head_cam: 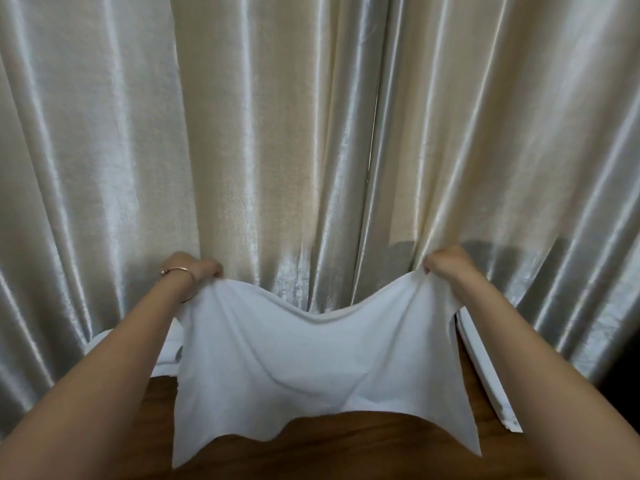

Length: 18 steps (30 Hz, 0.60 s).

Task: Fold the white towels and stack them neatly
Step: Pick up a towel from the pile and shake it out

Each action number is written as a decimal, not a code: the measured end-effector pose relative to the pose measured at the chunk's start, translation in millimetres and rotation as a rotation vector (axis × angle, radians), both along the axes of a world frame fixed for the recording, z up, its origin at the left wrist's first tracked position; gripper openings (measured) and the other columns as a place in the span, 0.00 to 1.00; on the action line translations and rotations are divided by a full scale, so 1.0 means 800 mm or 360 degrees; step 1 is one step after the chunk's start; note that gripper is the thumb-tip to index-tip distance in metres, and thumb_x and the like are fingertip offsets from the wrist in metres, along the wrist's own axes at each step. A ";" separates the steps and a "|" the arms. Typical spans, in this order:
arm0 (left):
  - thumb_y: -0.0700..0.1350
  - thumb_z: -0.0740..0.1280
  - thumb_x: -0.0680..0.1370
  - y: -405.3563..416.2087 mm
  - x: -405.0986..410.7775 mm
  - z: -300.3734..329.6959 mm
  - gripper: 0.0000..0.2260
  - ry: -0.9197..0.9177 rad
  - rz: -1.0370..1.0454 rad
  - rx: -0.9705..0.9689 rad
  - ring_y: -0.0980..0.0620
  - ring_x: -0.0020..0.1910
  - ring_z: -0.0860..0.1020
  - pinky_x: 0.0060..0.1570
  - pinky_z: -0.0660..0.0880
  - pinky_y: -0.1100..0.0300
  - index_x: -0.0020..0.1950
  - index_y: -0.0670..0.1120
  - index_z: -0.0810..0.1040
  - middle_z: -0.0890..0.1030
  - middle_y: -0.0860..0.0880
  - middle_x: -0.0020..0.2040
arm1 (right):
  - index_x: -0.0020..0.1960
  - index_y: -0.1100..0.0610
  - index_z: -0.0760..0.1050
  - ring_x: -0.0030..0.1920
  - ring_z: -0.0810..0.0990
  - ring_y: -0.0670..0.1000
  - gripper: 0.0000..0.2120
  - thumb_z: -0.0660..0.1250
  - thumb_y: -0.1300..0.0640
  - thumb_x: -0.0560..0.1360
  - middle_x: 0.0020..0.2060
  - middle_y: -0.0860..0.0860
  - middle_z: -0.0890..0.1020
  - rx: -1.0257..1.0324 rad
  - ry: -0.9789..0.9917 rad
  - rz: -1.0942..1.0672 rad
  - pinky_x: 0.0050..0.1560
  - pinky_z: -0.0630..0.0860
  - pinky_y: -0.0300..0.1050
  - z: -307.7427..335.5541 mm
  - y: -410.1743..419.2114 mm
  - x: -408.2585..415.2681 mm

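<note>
A white towel [311, 368] hangs spread out in the air above a dark wooden table [346, 452]. My left hand [194, 268] pinches its upper left corner and my right hand [446, 265] pinches its upper right corner. The top edge sags between the two hands, and the lower edge dangles loose over the table. More white towel fabric [169, 355] lies on the table behind my left forearm, mostly hidden by the held towel.
Shiny cream curtains [277, 150] hang close behind the table and fill the background. A white folded cloth strip [485, 368] lies along the table's right edge. A thin bracelet [180, 271] circles my left wrist.
</note>
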<state>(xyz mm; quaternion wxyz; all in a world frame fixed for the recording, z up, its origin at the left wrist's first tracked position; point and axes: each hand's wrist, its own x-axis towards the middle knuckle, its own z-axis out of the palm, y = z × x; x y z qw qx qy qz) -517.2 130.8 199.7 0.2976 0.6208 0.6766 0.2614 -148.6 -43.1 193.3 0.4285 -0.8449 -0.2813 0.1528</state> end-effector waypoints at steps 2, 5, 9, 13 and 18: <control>0.48 0.75 0.65 -0.006 0.019 0.002 0.18 -0.0174 -0.0049 -0.0090 0.45 0.36 0.77 0.34 0.72 0.59 0.46 0.38 0.76 0.77 0.43 0.38 | 0.34 0.61 0.74 0.31 0.72 0.53 0.10 0.69 0.63 0.73 0.32 0.56 0.75 0.0081 0.0122 0.0089 0.32 0.69 0.43 0.001 0.006 -0.010; 0.48 0.78 0.66 -0.018 0.049 0.000 0.22 -0.0442 -0.0190 -0.0302 0.44 0.42 0.79 0.51 0.77 0.51 0.51 0.39 0.73 0.79 0.43 0.42 | 0.51 0.57 0.80 0.33 0.75 0.54 0.07 0.66 0.65 0.76 0.38 0.58 0.79 0.0222 0.0597 0.0347 0.31 0.76 0.44 0.002 0.007 -0.034; 0.48 0.75 0.69 -0.038 0.084 -0.006 0.24 -0.0710 -0.0388 -0.0619 0.43 0.53 0.80 0.59 0.76 0.47 0.60 0.38 0.76 0.82 0.41 0.54 | 0.60 0.56 0.80 0.39 0.77 0.52 0.13 0.66 0.63 0.77 0.42 0.54 0.83 0.0410 0.0842 0.0692 0.40 0.76 0.45 -0.011 0.010 -0.061; 0.42 0.69 0.76 -0.066 0.129 0.000 0.17 -0.1225 -0.0625 -0.0800 0.46 0.47 0.81 0.47 0.81 0.54 0.62 0.35 0.75 0.82 0.40 0.50 | 0.49 0.59 0.82 0.38 0.74 0.54 0.06 0.67 0.59 0.77 0.37 0.53 0.82 0.0441 0.0839 0.0910 0.35 0.70 0.43 -0.023 0.017 -0.100; 0.45 0.64 0.79 -0.076 0.162 0.003 0.20 -0.1447 -0.0939 -0.0938 0.43 0.57 0.77 0.58 0.76 0.51 0.65 0.33 0.72 0.77 0.36 0.60 | 0.49 0.61 0.82 0.42 0.85 0.49 0.06 0.70 0.59 0.75 0.39 0.55 0.86 0.0632 0.1058 0.1166 0.42 0.82 0.38 -0.012 0.030 -0.113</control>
